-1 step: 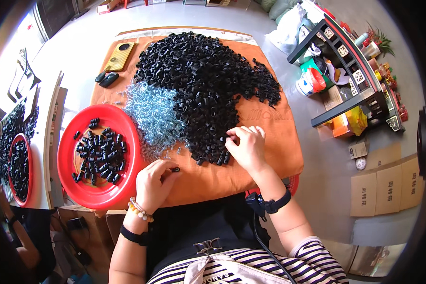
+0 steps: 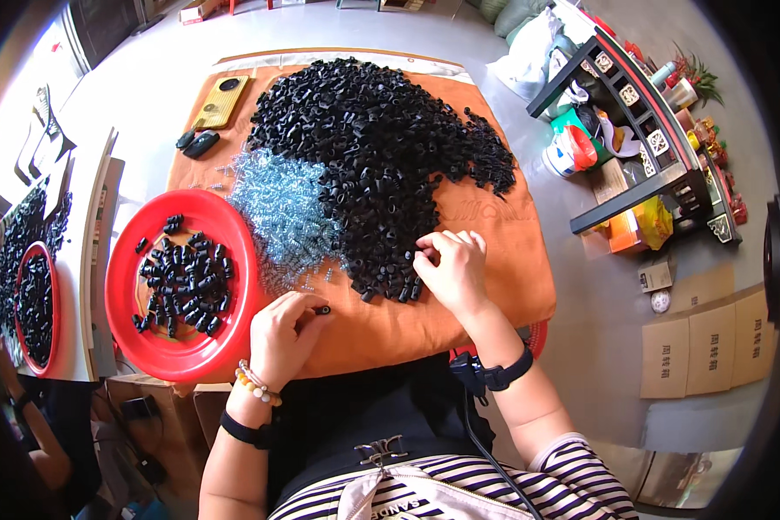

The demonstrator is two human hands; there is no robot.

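Note:
A heap of small black plastic parts (image 2: pixel 355 130) covers the middle and far side of the orange-covered table. To its left lies a patch of small metal springs (image 2: pixel 282 208). My left hand (image 2: pixel 282 334), near the front edge, pinches a small black cylindrical part (image 2: pixel 322 310) between thumb and fingers. At the right edge of the heap my right hand (image 2: pixel 452 267) is closed in a pinch, a small black part (image 2: pixel 409 256) at its fingertips. Left of my left hand, a red round tray (image 2: pixel 120 303) holds several longer black cylindrical pieces (image 2: pixel 186 286).
A yellow box-shaped device (image 2: pixel 221 102) and a black two-lobed object (image 2: pixel 200 145) lie at the table's far left. Another person's arm (image 2: pixel 48 451) shows at lower left, by a second table (image 2: pixel 82 329). A dark shelf (image 2: pixel 633 199) and cardboard boxes (image 2: pixel 711 347) stand to the right.

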